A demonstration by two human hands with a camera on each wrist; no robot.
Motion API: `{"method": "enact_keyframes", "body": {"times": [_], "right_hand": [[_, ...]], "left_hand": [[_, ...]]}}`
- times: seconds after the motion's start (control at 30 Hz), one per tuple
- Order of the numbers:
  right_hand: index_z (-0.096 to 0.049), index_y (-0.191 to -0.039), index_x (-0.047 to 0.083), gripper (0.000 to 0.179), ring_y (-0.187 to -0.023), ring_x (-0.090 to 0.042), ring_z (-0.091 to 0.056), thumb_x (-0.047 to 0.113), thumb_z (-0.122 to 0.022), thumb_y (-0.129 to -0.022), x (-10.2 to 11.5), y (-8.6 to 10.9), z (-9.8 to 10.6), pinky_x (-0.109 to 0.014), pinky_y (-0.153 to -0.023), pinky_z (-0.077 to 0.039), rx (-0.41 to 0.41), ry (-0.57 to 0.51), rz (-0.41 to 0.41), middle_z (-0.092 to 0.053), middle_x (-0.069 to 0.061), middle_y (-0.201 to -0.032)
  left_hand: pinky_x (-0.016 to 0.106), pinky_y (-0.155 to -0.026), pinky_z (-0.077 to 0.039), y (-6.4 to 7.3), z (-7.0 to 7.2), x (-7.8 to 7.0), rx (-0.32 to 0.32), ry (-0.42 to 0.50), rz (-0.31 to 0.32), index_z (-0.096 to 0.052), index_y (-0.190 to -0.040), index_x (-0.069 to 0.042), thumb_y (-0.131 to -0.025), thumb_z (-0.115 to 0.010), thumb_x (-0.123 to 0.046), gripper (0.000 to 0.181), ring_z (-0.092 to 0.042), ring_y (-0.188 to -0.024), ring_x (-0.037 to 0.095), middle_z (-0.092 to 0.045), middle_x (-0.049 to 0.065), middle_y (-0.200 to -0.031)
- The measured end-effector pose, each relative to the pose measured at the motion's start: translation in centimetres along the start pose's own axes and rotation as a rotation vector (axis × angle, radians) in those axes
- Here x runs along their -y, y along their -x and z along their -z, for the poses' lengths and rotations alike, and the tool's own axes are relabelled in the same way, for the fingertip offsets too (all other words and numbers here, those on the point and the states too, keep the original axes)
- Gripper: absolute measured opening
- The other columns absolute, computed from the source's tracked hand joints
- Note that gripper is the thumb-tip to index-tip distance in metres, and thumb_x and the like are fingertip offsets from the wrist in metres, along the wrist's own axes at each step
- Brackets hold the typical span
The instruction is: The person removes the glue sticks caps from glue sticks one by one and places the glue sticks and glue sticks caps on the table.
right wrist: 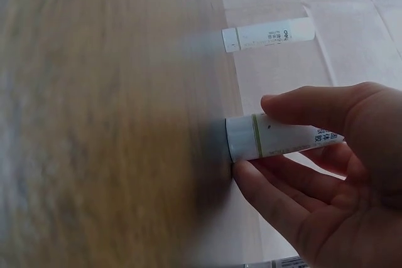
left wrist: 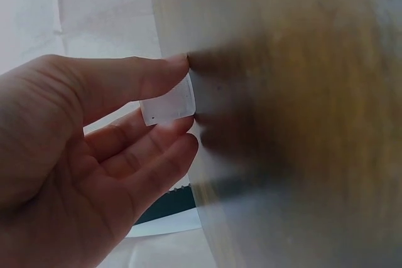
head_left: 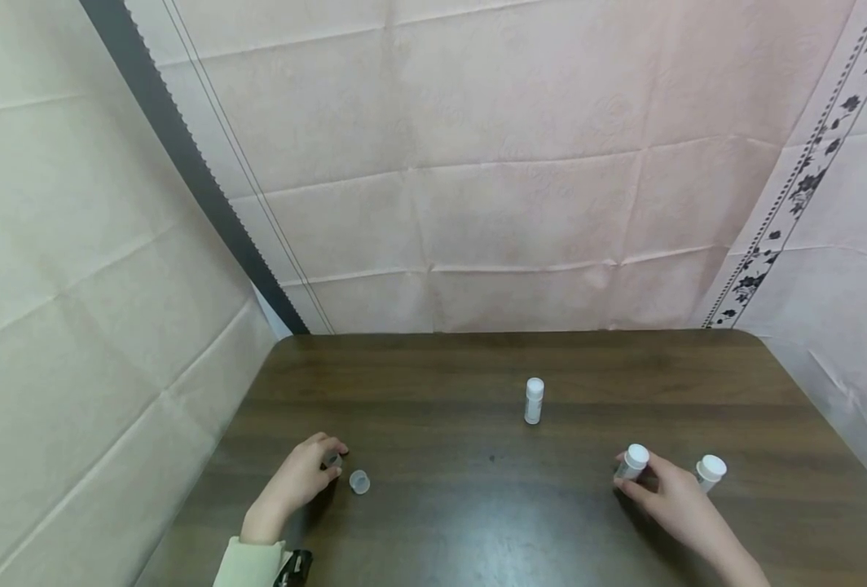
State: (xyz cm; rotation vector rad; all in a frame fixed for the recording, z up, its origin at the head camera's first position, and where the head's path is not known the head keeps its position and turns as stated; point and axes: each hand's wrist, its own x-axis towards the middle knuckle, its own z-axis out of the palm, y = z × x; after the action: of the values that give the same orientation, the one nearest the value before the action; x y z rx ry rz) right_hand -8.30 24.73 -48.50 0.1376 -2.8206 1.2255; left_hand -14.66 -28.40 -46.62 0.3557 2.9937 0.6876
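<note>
On the left side of the table, my left hand [head_left: 297, 481] pinches a small clear plastic cup [left wrist: 168, 106] between thumb and fingers, close to the tabletop. A second clear cup [head_left: 359, 482] stands just right of that hand. At the right, my right hand [head_left: 671, 497] grips an upright white glue stick [right wrist: 244, 137], thumb on one side and fingers on the other. Its base is at the table surface. Right behind this hand is another glue stick [head_left: 710, 468], partly hidden by the hand. A third glue stick [head_left: 534, 400] stands upright farther back.
The dark wooden table [head_left: 441, 522] has rounded far corners. Pale creased cloth [head_left: 521, 179] hangs behind it and along both sides, with a dark strip at left and a floral border at right.
</note>
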Motion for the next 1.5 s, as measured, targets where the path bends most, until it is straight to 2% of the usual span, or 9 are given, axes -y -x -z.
{"method": "enact_keyframes", "body": {"times": [0.4, 0.63, 0.83, 0.93, 1.1, 1.2, 1.3, 1.4, 1.5], "right_hand": [[-0.068, -0.117, 0.005, 0.034, -0.098, -0.034, -0.071, 0.018, -0.079, -0.088, -0.1, 0.0, 0.0, -0.038, -0.073, -0.058, -0.011, 0.019, -0.004, -0.073, -0.015, -0.109], [-0.064, -0.124, 0.004, 0.044, -0.096, -0.030, -0.072, 0.019, -0.081, -0.087, 0.0, -0.1, 0.2, -0.034, -0.074, -0.057, -0.020, 0.028, 0.022, -0.072, -0.013, -0.110], [-0.057, -0.134, 0.004, 0.057, -0.098, -0.032, -0.071, 0.020, -0.082, -0.086, 1.4, 0.0, 1.8, -0.030, -0.077, -0.056, -0.056, 0.028, 0.095, -0.070, -0.014, -0.115], [-0.058, -0.134, 0.007, 0.056, -0.099, -0.026, -0.071, 0.019, -0.083, -0.086, 2.4, 0.0, 2.8, -0.019, -0.081, -0.053, -0.108, 0.031, 0.151, -0.069, -0.012, -0.117], [-0.061, -0.134, 0.014, 0.054, -0.104, -0.013, -0.066, 0.025, -0.083, -0.086, 4.1, 0.0, 4.0, -0.005, -0.084, -0.042, -0.159, 0.078, 0.184, -0.069, -0.009, -0.119], [-0.061, -0.134, 0.014, 0.053, -0.108, -0.020, -0.066, 0.025, -0.082, -0.086, 5.1, -0.1, 4.2, -0.004, -0.086, -0.040, -0.166, 0.085, 0.206, -0.069, -0.010, -0.122], [-0.061, -0.135, 0.014, 0.054, -0.111, -0.031, -0.065, 0.026, -0.082, -0.087, 6.0, -0.5, 4.2, -0.009, -0.088, -0.044, -0.165, 0.078, 0.219, -0.069, -0.010, -0.124], [-0.060, -0.137, 0.013, 0.054, -0.112, -0.036, -0.065, 0.026, -0.080, -0.088, 6.8, -1.2, 4.1, -0.027, -0.091, -0.052, -0.155, 0.077, 0.217, -0.068, -0.011, -0.124], [-0.059, -0.137, 0.009, 0.054, -0.114, -0.037, -0.064, 0.025, -0.079, -0.090, 7.5, -2.0, 3.8, -0.045, -0.092, -0.052, -0.139, 0.071, 0.212, -0.068, -0.014, -0.124]], "left_hand": [[0.049, -0.086, -0.052, -0.1, 0.3, 0.0, 0.020, 0.012, 0.016, -0.072, -0.109, -0.010, -0.085, -0.077, 0.000, 0.026, -0.064, -0.099, 0.025, -0.063, 0.002, -0.104], [0.055, -0.094, -0.049, 0.5, 1.6, -0.4, 0.065, 0.033, -0.005, -0.069, -0.118, -0.008, -0.087, -0.078, -0.007, 0.033, -0.061, -0.114, 0.035, -0.063, 0.009, -0.118], [0.054, -0.092, -0.050, 1.5, 4.9, -1.7, -0.081, 0.006, -0.110, -0.066, -0.124, -0.003, -0.092, -0.075, -0.013, 0.035, -0.064, -0.109, 0.033, -0.064, 0.013, -0.120], [0.052, -0.090, -0.051, 1.6, 6.1, -2.7, -0.141, -0.009, -0.156, -0.066, -0.125, -0.005, -0.091, -0.075, -0.014, 0.036, -0.065, -0.107, 0.031, -0.065, 0.012, -0.119], [0.052, -0.091, -0.051, 1.1, 6.7, -3.8, -0.126, -0.020, -0.164, -0.065, -0.126, -0.006, -0.093, -0.074, -0.016, 0.036, -0.063, -0.112, 0.032, -0.064, 0.010, -0.123], [0.050, -0.090, -0.051, 0.7, 6.4, -4.1, -0.089, -0.026, -0.147, -0.065, -0.127, -0.007, -0.094, -0.073, -0.017, 0.035, -0.063, -0.112, 0.030, -0.063, 0.009, -0.124], [0.048, -0.090, -0.052, 0.4, 5.9, -4.5, -0.067, -0.033, -0.148, -0.065, -0.127, -0.009, -0.094, -0.073, -0.017, 0.035, -0.063, -0.111, 0.028, -0.063, 0.007, -0.124], [0.047, -0.090, -0.052, -0.1, 5.4, -5.1, -0.050, -0.035, -0.168, -0.066, -0.127, -0.011, -0.094, -0.073, -0.016, 0.034, -0.063, -0.109, 0.024, -0.063, 0.004, -0.122], [0.046, -0.091, -0.052, -0.5, 5.0, -6.1, -0.029, -0.036, -0.186, -0.066, -0.128, -0.012, -0.094, -0.073, -0.016, 0.034, -0.065, -0.104, 0.020, -0.064, 0.005, -0.123]]}}
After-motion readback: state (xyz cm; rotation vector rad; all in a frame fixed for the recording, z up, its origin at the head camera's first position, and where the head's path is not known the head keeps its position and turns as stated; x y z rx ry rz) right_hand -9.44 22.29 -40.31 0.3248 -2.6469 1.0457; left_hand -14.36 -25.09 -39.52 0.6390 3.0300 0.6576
